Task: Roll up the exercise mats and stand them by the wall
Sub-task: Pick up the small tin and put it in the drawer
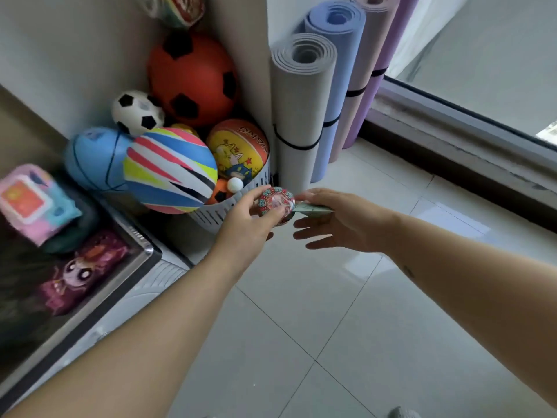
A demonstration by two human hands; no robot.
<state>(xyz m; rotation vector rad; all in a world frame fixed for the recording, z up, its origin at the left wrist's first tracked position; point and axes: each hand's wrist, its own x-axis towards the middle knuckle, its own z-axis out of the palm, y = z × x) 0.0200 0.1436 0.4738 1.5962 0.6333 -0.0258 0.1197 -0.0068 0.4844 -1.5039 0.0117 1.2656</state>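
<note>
Left hand (244, 220) gripping patterned ball (275, 203), right hand (342, 221) pinching green slip (315, 209), rolled mats (301, 116) upright, spiral ends up

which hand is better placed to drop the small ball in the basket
Left: the left hand holds the small ball beside the basket rim; the right hand is farther off, pinching a green slip.

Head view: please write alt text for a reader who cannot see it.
Four rolled exercise mats, grey, blue, pale pink and purple, stand strapped by the wall beside a grey basket of balls. The left hand holds a small patterned ball at the basket's rim, and the right hand pinches a flat green item.
</note>
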